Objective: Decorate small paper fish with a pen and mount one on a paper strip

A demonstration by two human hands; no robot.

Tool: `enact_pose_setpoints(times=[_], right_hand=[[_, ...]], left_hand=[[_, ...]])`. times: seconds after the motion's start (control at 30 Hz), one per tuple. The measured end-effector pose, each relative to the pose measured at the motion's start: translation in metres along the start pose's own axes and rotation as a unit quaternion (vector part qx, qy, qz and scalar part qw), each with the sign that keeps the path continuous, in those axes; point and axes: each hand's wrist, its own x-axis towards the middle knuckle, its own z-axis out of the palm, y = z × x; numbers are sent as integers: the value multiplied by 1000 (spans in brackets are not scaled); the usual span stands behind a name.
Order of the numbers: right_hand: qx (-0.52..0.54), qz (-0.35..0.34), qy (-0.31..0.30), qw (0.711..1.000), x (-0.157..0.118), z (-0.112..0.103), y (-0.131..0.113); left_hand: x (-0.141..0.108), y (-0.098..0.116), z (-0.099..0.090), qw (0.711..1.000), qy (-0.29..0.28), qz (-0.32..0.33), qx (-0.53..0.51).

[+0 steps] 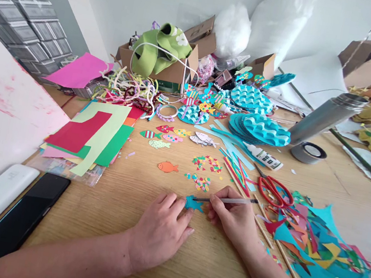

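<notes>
My left hand [163, 222] lies on the table with bent fingers, holding a small blue paper fish [195, 203] down by its left part. Those fingers hide some of the fish. In my right hand [230, 214] is a slim grey pen [228, 201], pinched between thumb and fingers, its tip at the fish's upper edge. Beyond the hands are an orange paper fish [168, 167] and small piles of coloured paper dots [201, 182]. Several patterned paper fish [159, 144] lie farther back, beside white fish with drawn outlines [204, 139].
Red-handled scissors [274, 192], paper scraps [324, 255] and thin wooden sticks [287, 263] lie right. Behind are a glue bottle [263, 157], blue wavy discs [261, 128] and a leaning steel flask [327, 119]. Coloured paper sheets [108, 148] and a black phone [19, 221] are left.
</notes>
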Motion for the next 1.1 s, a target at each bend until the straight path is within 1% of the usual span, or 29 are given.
enact_pose_setpoints(times=[0.4,0.67,0.9,1.1], right_hand=[[-5,4,5,1000,-1,1,-3],[-5,-1,2,1000,-1,1,-3],[-7,1,4,1000,-1,1,-2],[-7,1,3,1000,0,1,-2]], left_hand=[[-1,2,0,1000,-4,-5,-2],[-3,3,1,1000,1,6,7],[-4,3,3,1000,17,8,15],[-3,3,2,1000,9,8,20]])
